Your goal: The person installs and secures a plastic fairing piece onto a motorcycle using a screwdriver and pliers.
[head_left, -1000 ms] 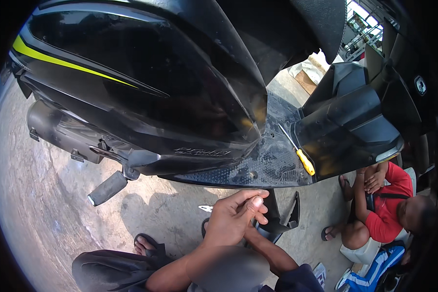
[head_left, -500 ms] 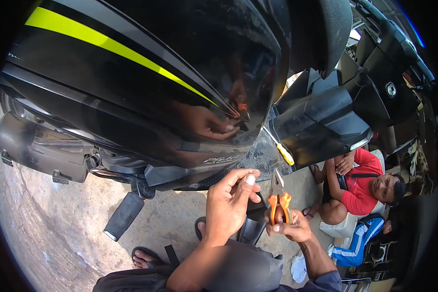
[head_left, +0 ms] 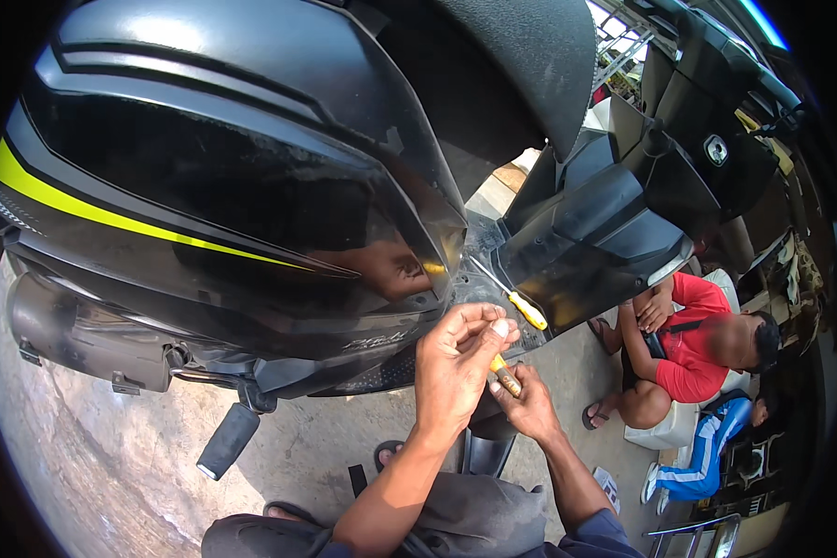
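My left hand is raised before the scooter's side, fingers curled and thumb pressed to the fingertips. Whatever it pinches, if anything, is too small or hidden to make out. Just to its right, my right hand is closed on a short yellow-and-brown tool handle, whose upper end passes behind my left fingers. The tool's tip is hidden, so its kind is unclear. Beyond both hands a yellow-handled screwdriver lies on the footboard of the black scooter, its shaft pointing to the upper left.
The scooter's dark front panel rises on the right. A rubber-covered footpeg juts out at lower left over the concrete floor. On the right sit a person in a red shirt and another in blue trousers.
The orange-handled pliers in my right hand are gone from sight; it now holds the yellow-and-brown handle. My right hand has come up closer to my left. The view has shifted.
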Tool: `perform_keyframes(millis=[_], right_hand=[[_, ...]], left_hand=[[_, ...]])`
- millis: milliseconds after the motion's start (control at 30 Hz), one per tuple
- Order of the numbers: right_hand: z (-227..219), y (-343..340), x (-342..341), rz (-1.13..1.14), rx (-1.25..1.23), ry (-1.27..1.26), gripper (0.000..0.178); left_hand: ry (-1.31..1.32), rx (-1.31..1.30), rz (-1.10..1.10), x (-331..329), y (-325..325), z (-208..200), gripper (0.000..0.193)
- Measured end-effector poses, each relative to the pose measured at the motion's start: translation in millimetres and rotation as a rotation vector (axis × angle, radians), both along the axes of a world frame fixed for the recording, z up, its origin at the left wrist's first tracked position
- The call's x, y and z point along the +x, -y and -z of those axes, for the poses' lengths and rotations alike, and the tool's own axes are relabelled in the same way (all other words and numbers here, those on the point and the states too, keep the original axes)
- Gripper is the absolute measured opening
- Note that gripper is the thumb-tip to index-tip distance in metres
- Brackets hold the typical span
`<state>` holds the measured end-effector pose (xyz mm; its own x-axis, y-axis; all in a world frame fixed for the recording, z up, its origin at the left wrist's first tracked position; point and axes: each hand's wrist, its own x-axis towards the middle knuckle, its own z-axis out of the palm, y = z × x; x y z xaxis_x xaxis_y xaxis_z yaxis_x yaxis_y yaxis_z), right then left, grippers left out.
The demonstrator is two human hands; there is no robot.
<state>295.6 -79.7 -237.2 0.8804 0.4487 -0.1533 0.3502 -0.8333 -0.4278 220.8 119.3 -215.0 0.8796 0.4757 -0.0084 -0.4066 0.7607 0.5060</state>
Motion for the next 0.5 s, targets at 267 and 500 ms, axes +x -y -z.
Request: perform_keyframes(millis=[267, 500], right_hand=[[-20, -32, 41, -0.242, 0.214, 0.435, 0.046], [-40, -110, 60, -0.155, 1.307, -0.234, 0.023]], left_hand=[[0.078, -0.253, -0.014, 58, 21, 1, 0.013], [0.077, -0.322, -0.14, 90, 18, -1, 0.015]])
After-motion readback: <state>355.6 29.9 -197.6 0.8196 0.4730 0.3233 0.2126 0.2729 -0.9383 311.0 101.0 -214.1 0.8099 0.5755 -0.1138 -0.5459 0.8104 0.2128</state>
